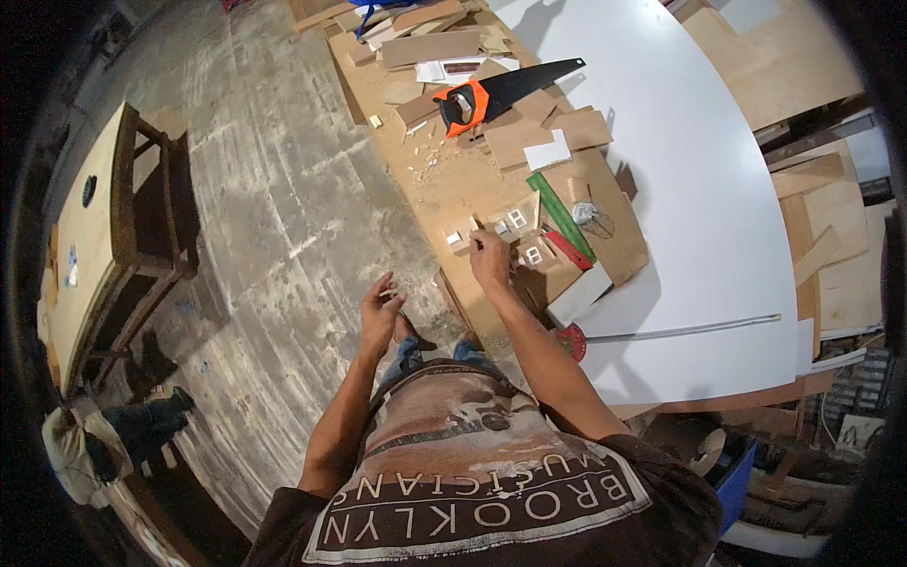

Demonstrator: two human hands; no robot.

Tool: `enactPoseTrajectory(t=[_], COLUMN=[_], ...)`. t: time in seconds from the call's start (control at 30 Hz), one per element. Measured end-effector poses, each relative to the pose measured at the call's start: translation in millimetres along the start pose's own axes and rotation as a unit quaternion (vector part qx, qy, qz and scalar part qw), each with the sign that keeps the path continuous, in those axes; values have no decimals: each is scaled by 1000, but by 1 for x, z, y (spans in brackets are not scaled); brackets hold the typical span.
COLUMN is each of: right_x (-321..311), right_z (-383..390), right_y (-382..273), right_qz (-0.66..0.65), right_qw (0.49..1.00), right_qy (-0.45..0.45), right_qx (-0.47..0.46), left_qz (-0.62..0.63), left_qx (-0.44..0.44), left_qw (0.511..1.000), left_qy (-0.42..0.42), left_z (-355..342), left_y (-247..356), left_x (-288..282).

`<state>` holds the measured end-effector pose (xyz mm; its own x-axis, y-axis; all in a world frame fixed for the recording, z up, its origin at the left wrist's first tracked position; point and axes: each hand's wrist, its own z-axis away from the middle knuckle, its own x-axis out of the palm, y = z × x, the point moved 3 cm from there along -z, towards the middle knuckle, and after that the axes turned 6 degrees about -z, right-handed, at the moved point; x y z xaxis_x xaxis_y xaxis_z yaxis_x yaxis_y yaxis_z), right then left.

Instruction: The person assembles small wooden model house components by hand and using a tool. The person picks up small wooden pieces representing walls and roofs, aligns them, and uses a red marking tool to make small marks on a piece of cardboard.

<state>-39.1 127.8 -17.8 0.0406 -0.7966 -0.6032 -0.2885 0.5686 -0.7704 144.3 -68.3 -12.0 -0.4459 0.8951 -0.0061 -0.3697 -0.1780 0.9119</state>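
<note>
My right hand (489, 257) reaches over the near edge of a plywood workbench (444, 180), fingers pinched on a small thin piece at its tip, next to several little wooden blocks (455, 238). My left hand (380, 312) hovers in the air off the bench edge, above the floor, fingers loosely spread and holding nothing. A small cardboard model house with window cutouts (534, 253) sits just right of my right hand.
An orange-handled hand saw (501, 92) lies further back among wood offcuts. A green ruler (559, 214), a large white board (680, 151), a long metal rule (690, 328) and a wooden table at left (90, 236) surround the concrete floor.
</note>
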Motion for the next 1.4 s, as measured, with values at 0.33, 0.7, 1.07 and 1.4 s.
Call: enactPoseTrajectory(t=[0.33,0.7,1.07,1.4], right_x=[18,17,-21,-21], right_z=[-8,-8,-48,-58], right_y=[-12,-12,-16,-20], right_qz=[40,53,40,52], right_qw=[999,994,963,930], right_qy=[-13,-34,-199,-289], right_qx=[-30,-86,-180,-219], left_qz=[-86,-71,-71,-108], left_qx=[-44,-21,-32,-11], left_qw=[994,995,994,991], left_qy=[57,61,77,74], left_z=[22,3,19,28], left_y=[-47,-41,-43,-47], left_x=[-64,-75,-78,-73])
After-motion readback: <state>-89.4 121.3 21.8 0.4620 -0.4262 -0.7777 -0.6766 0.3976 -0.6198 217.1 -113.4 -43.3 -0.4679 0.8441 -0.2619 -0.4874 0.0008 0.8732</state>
